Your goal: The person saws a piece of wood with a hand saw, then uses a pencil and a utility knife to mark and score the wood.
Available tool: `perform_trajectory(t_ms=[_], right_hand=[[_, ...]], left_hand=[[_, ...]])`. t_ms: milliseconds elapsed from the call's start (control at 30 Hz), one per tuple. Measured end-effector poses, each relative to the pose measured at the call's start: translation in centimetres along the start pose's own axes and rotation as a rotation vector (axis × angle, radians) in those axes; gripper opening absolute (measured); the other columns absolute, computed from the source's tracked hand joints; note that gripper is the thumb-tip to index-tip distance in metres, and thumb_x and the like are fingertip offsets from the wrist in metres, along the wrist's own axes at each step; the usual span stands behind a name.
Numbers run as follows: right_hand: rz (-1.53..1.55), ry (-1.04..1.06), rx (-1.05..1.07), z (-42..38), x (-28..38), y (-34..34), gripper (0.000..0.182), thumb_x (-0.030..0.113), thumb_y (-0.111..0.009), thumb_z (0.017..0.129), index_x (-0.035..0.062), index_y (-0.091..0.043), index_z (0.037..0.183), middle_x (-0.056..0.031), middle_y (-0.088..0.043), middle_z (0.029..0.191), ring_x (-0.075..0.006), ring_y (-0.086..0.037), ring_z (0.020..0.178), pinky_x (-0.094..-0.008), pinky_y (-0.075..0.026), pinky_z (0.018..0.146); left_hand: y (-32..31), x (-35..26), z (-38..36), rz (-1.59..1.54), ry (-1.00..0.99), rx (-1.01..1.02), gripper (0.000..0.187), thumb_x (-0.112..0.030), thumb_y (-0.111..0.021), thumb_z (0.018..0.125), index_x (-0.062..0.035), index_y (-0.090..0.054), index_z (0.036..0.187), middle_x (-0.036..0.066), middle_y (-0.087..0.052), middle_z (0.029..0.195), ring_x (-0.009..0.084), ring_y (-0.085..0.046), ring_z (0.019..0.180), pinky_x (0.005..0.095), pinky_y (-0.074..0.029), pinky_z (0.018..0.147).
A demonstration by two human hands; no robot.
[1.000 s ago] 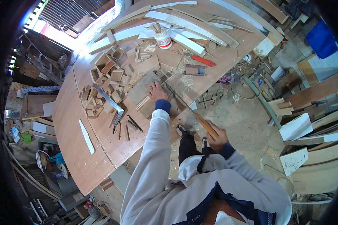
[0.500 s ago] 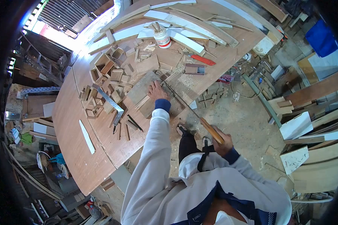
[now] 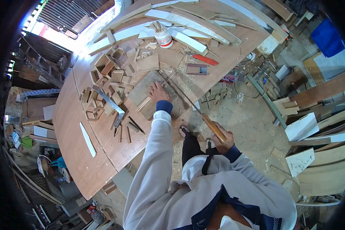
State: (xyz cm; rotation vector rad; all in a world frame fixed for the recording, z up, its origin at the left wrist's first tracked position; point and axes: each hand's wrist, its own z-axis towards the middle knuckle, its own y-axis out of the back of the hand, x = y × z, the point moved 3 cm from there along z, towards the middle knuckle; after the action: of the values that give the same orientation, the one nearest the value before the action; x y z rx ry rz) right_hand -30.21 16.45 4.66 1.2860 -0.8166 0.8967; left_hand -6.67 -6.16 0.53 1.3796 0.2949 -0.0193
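My right hand [image 3: 223, 138] is wrapped round the wooden handle [image 3: 212, 127] of a hand saw, just off the table's edge. The thin saw blade [image 3: 188, 100] runs up and left from it, over a flat wooden board [image 3: 145, 85]. My left hand [image 3: 160, 93] lies on that board with its fingers spread, left of the blade. Thin wooden strips [image 3: 143, 104] stick out from under this hand; it covers their middle part. Whether the blade touches the strips I cannot make out.
Small hexagonal wooden frames [image 3: 99, 71], a metal square [image 3: 113, 102], a white glue bottle [image 3: 163, 37] and a red-handled tool [image 3: 205, 59] lie on the table [image 3: 71, 134]. Curved boards [image 3: 191, 25] are stacked at the back. Lumber [image 3: 326, 134] leans at the right.
My right hand and the saw have moved slightly up and left, toward the board. My left hand stays on the board; the whole view has shifted a little.
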Motion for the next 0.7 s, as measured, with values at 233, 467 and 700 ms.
perform_trajectory(t_ms=[233,467,700], right_hand=[[0.08,-0.061,-0.055,0.4,-1.3,0.6,0.052,0.008,-0.06,0.075,0.0041,-0.049,0.126,-0.0194,-0.063,0.105,-0.0312,-0.066,0.082,-0.0319,-0.051,0.072],[-0.099,-0.005,-0.074,3.2,-0.4,0.6,0.054,0.004,-0.061,0.073,0.0082,-0.051,0.126,-0.0146,-0.063,0.108,-0.0303,-0.065,0.081,-0.0324,-0.052,0.072],[0.066,-0.007,-0.126,7.5,0.9,0.2,0.042,0.007,-0.065,0.077,0.004,-0.057,0.118,-0.0153,-0.066,0.1,-0.0191,-0.066,0.081,-0.029,-0.05,0.074]], left_hand=[[0.0,0.3,-0.5,0.016,-0.006,0.029,0.056,-0.02,-0.068,0.066,-0.0069,-0.045,0.115,0.015,-0.043,0.125,0.0353,-0.036,0.121,0.0501,-0.029,0.099],[-0.3,0.9,-0.2,-0.25,0.023,-0.079,0.055,-0.039,-0.062,0.075,-0.0034,-0.044,0.114,0.018,-0.044,0.121,0.0394,-0.038,0.118,0.0503,-0.027,0.1],[2.5,-1.4,2.0,-0.115,-0.148,-0.048,0.053,-0.035,-0.063,0.073,-0.0071,-0.048,0.115,0.016,-0.049,0.117,0.0339,-0.041,0.114,0.0538,-0.024,0.099]])
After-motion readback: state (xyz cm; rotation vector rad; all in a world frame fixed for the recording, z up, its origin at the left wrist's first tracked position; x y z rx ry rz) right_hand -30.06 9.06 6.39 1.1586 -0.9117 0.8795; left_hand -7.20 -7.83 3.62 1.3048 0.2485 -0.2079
